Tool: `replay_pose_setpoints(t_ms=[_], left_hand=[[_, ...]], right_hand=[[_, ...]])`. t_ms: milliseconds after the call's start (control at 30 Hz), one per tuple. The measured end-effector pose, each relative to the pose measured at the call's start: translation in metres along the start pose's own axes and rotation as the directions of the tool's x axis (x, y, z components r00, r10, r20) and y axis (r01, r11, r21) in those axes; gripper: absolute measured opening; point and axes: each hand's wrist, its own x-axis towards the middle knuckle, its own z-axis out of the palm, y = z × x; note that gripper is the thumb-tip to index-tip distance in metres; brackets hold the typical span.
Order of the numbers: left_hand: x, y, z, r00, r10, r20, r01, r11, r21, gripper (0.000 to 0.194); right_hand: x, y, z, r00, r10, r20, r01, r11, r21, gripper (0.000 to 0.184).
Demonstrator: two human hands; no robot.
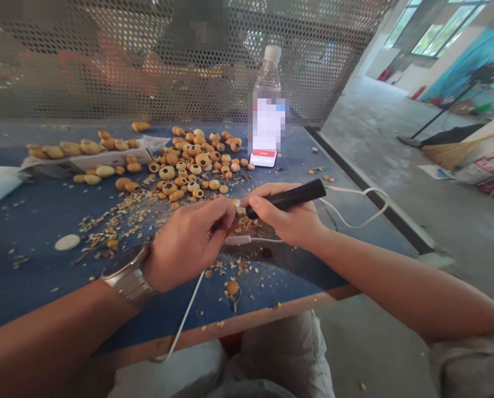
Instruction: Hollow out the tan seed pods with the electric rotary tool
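Pose | right hand (292,222) angled inward, grip clamped on black tool (292,196) | left hand (190,240) curled, pinching pale piece (236,203)

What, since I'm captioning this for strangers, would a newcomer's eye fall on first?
Likely the heap of gourd-like shells, several with round holes, on the blue table. Next, the bright phone standing before a clear bottle at the back. Then the black tool in the right hand, in the foreground.

tool (290,198): smooth plastic | watch band (136,284): glossy metal | bottle (268,83): glossy plastic
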Motion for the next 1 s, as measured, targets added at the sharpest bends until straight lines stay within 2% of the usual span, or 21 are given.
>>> replay_pose_setpoints(t_ms=[167, 333, 667, 733, 867, 1000], left_hand=[[0.000, 0.002, -0.002, 0.998, 0.058, 0.039, -0.055, 0.997, -0.061, 0.020], [-0.001, 0.001, -0.002, 0.989, 0.146, 0.000, -0.146, 0.989, -0.020, 0.018], [-0.002, -0.009, 0.000, 0.972, 0.230, 0.042, -0.230, 0.973, -0.004, 0.009], [-0.003, -0.012, 0.001, 0.973, 0.222, 0.068, -0.223, 0.975, 0.001, 0.005], [-0.004, -0.013, 0.003, 0.978, 0.179, 0.111, -0.182, 0.983, 0.018, 0.013], [-0.003, -0.011, 0.005, 0.980, 0.178, 0.084, -0.178, 0.984, 0.001, 0.015]], right_hand=[[0.000, 0.000, 0.000, 1.000, -0.013, -0.004, 0.013, 1.000, 0.013, 0.020], [0.001, -0.001, -0.001, 1.000, -0.023, -0.016, 0.023, 1.000, 0.008, 0.018], [-0.002, 0.005, -0.001, 0.998, 0.067, -0.017, -0.065, 0.995, 0.074, 0.019], [-0.001, 0.005, -0.001, 0.997, 0.077, -0.015, -0.075, 0.995, 0.070, 0.019], [0.000, 0.004, -0.002, 0.997, 0.074, -0.015, -0.073, 0.995, 0.075, 0.019], [0.001, 0.005, -0.003, 0.997, 0.068, -0.023, -0.067, 0.995, 0.069, 0.019]])
